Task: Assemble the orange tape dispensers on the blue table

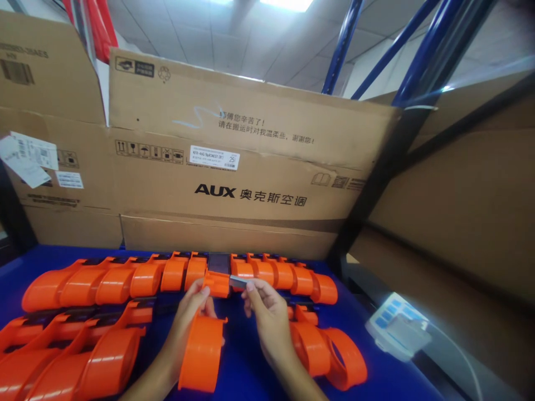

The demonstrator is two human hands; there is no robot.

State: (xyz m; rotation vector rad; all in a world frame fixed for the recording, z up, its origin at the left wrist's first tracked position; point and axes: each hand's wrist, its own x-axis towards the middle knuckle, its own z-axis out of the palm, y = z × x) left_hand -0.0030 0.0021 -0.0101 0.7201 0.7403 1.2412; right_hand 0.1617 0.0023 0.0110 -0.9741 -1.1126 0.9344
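My left hand (196, 306) is wrapped round an orange plastic part (203, 353), which has a wide ring at the bottom and a narrow block on top. Between the thumb and fingers of my right hand (264, 303) is a thin grey strip (238, 282). The strip's left end meets the right side of the orange block; whether it goes inside cannot be made out. Both hands are above the blue surface, in front of a back row of similar orange parts (146, 278).
More orange parts lie at the front left (111, 359) and right (345, 356) on the blue surface (246, 367). Cardboard panels (251, 167) stand behind. A dark post (368, 189) rises at the right, beside a white device (397, 326) with a cable.
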